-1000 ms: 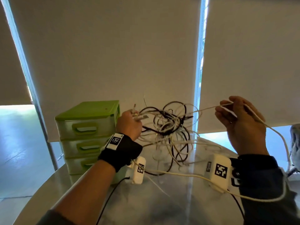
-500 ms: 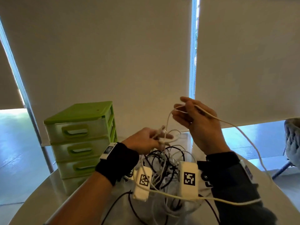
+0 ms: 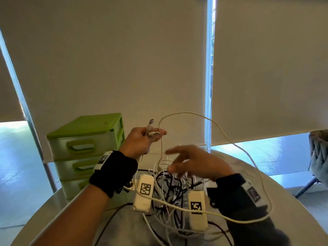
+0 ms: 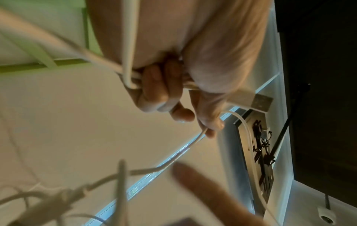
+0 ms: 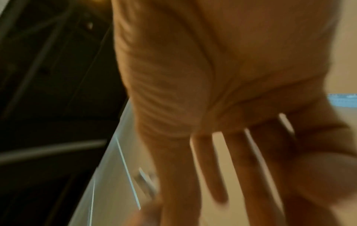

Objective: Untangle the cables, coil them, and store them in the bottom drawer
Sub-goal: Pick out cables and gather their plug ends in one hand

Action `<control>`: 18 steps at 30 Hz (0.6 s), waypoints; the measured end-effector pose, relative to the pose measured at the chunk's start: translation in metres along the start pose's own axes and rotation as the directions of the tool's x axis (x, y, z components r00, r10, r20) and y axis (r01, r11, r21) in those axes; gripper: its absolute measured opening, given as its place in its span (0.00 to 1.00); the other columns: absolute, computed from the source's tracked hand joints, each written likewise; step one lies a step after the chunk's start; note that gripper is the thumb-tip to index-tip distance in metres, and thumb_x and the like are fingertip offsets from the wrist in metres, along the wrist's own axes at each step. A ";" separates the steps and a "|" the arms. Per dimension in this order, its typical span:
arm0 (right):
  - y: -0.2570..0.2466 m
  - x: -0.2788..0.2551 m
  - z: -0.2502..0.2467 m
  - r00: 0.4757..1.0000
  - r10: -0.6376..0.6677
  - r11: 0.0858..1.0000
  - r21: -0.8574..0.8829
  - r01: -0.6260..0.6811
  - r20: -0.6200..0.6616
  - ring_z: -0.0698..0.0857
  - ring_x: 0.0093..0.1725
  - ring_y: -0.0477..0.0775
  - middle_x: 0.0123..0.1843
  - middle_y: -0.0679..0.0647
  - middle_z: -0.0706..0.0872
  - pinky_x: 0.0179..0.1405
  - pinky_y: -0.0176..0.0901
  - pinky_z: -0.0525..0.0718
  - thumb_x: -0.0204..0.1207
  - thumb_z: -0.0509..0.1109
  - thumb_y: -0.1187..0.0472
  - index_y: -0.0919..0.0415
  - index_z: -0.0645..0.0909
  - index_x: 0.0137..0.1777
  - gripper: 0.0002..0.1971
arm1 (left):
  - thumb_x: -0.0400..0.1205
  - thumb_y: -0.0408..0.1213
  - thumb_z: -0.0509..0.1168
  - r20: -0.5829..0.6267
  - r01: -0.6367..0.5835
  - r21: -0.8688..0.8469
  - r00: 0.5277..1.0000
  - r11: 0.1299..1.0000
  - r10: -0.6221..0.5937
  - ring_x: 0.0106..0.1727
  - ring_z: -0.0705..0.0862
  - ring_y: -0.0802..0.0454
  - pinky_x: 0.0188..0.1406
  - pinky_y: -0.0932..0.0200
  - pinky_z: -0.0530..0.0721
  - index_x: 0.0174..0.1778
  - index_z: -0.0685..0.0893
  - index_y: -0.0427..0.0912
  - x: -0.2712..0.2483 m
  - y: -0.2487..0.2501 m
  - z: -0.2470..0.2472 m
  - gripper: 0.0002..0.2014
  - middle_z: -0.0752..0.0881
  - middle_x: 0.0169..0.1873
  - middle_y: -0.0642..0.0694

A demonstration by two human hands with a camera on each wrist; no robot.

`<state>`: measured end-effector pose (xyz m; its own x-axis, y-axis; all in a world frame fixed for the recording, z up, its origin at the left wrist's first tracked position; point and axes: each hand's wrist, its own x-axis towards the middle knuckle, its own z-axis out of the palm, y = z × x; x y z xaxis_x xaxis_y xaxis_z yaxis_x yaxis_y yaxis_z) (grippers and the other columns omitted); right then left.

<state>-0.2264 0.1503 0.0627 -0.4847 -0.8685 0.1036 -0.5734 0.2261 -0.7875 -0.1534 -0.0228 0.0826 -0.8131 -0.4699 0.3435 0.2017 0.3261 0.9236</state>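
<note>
My left hand (image 3: 142,139) is raised and grips the plug ends of white cables (image 3: 150,129), a USB plug (image 4: 257,101) sticking out past the thumb. A long cream cable (image 3: 221,132) arcs from that hand to the right and loops back round my right forearm. My right hand (image 3: 191,164) hovers over the tangle of black and white cables (image 3: 170,189) on the table, fingers (image 5: 237,160) spread and straight, holding nothing. The green drawer unit (image 3: 85,148) stands at the left with its drawers closed.
The round pale table (image 3: 292,201) carries the tangle near its middle. Roller blinds (image 3: 124,59) hang close behind the table. A grey chair (image 3: 319,153) shows at the right edge. Black leads from the wrist cameras trail toward me.
My right hand let go of the cream cable and dropped toward the tangle with fingers spread. My left hand rose with the plug ends, and the cream cable now hangs from it.
</note>
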 end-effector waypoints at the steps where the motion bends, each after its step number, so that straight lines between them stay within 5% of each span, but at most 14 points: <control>1: 0.002 0.003 0.006 0.997 0.039 0.995 -0.094 -0.032 0.073 0.89 0.39 0.46 0.47 0.51 0.92 0.39 0.36 0.81 0.72 0.78 0.51 0.43 0.80 0.67 0.23 | 0.81 0.35 0.69 -0.007 0.009 -0.023 1.000 1.000 -0.009 0.17 0.61 0.60 0.17 0.66 0.56 0.39 0.92 0.43 0.001 0.002 -0.003 0.08 0.80 0.28 0.48; 4: 0.015 0.013 0.021 0.989 0.138 0.939 -0.325 -0.113 0.055 0.85 0.38 0.42 0.41 0.45 0.89 0.37 0.31 0.78 0.69 0.79 0.52 0.47 0.89 0.51 0.11 | 0.82 0.37 0.67 -0.058 0.003 -0.144 0.998 0.990 -0.011 0.16 0.58 0.61 0.14 0.69 0.55 0.39 0.90 0.43 -0.002 0.013 -0.016 0.08 0.76 0.28 0.46; 8: 0.043 0.024 0.027 0.954 0.185 0.802 -0.525 -0.286 -0.237 0.86 0.50 0.53 0.49 0.49 0.88 0.52 0.42 0.82 0.70 0.69 0.54 0.46 0.88 0.44 0.07 | 0.82 0.37 0.65 -0.110 -0.059 -0.204 0.993 0.977 0.037 0.14 0.59 0.62 0.12 0.70 0.57 0.44 0.87 0.38 -0.011 0.028 -0.046 0.07 0.86 0.27 0.51; 11: 0.047 0.015 0.016 0.983 0.132 0.900 -0.399 -0.174 -0.131 0.83 0.34 0.37 0.32 0.39 0.85 0.43 0.37 0.78 0.71 0.75 0.60 0.47 0.87 0.38 0.05 | 0.82 0.37 0.65 -0.111 -0.073 -0.122 0.992 0.990 0.059 0.14 0.59 0.61 0.12 0.70 0.56 0.44 0.86 0.36 -0.021 0.031 -0.068 0.08 0.89 0.32 0.52; 13: 0.043 0.000 0.001 0.986 0.128 0.964 -0.221 -0.148 -0.102 0.82 0.26 0.35 0.28 0.41 0.86 0.35 0.35 0.80 0.76 0.73 0.64 0.53 0.87 0.41 0.05 | 0.83 0.37 0.65 -0.110 -0.070 -0.109 0.992 0.992 0.058 0.15 0.59 0.61 0.11 0.70 0.56 0.44 0.86 0.37 -0.028 0.031 -0.080 0.08 0.88 0.32 0.51; 16: 0.036 -0.022 -0.027 0.956 0.195 0.975 -0.066 -0.213 -0.219 0.84 0.29 0.45 0.39 0.54 0.89 0.29 0.34 0.77 0.81 0.67 0.63 0.54 0.86 0.45 0.08 | 0.83 0.37 0.63 -0.043 -0.051 -0.054 0.998 0.997 0.048 0.14 0.60 0.62 0.11 0.70 0.57 0.43 0.86 0.37 -0.039 0.029 -0.084 0.10 0.89 0.33 0.49; 18: 0.021 -0.034 -0.039 0.932 0.162 0.987 0.069 -0.147 -0.325 0.84 0.31 0.49 0.43 0.58 0.88 0.31 0.38 0.77 0.83 0.65 0.61 0.52 0.85 0.49 0.07 | 0.83 0.37 0.63 0.043 -0.063 0.021 0.997 0.998 0.062 0.15 0.60 0.62 0.12 0.70 0.56 0.43 0.86 0.32 -0.046 0.028 -0.074 0.11 0.89 0.33 0.51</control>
<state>-0.2478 0.2017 0.0665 -0.7588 -0.6297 0.1665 -0.4492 0.3207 -0.8339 -0.0697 -0.0532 0.1049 -0.8218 -0.4134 0.3922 0.2405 0.3723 0.8964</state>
